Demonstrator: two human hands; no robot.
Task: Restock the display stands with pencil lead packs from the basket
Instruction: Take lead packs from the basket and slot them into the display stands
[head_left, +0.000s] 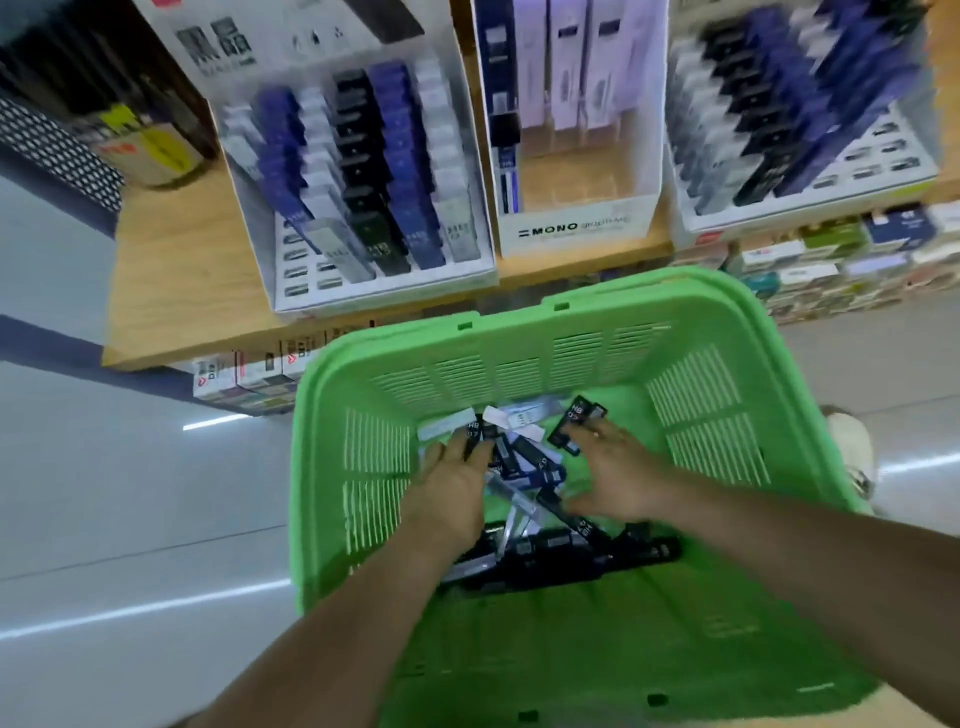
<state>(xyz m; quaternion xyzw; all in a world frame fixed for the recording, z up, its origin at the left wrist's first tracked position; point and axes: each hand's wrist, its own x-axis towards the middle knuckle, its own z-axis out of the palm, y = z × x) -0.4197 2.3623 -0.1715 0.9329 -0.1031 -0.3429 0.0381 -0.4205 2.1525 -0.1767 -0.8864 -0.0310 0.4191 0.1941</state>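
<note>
We hold both hands inside the green basket (322, 405), in front of the wooden shelf (171, 280). Our left hand (452, 488) rests with straight fingers on the loose pencil lead packs (524, 462) piled on the basket floor. Our right hand (618, 478) lies spread wide on the same pile, fingertips touching a black HB pack (576, 422). Three display stands (363, 171) sit on the shelf; the MONO stand (576, 228) is the middle one.

"MONO" on stand (574, 228); seemingly "HB" packs (574, 422)
</note>
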